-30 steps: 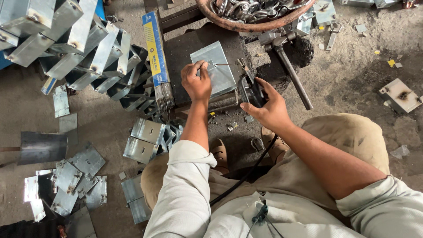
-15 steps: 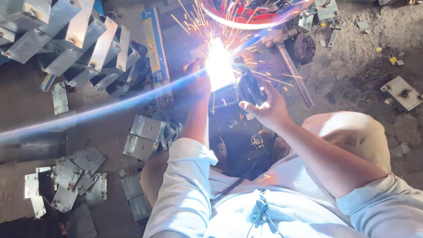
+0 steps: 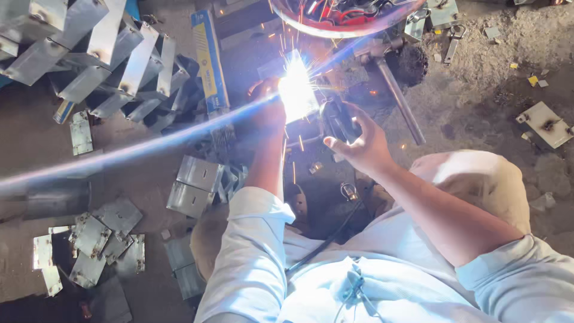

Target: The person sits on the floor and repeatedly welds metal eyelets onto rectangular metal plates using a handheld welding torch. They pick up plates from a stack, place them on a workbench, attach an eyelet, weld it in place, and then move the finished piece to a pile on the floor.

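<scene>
While one second ago the metal plate lay unlit under both hands, a white welding arc now burns on it and throws sparks and a long streak of glare to the left; the arc was already lit half a second ago, so the weld is under way, not starting. The left hand sits just beside the arc, in much the same place as before, fingers curled; glare hides what it pinches, so its grip cannot be told. The right hand is closed around a dark welding holder, its tip aimed into the arc, and a black cable runs back from it toward the body. The metal plate under the arc is mostly washed out, resting on a dark block on the floor.

Further out:
- a round basin of metal parts, above the arc;
- a hammer, right of the holder;
- a blue and yellow box, left of the arc;
- stacked angle brackets, upper left;
- loose flat plates, lower left.
</scene>
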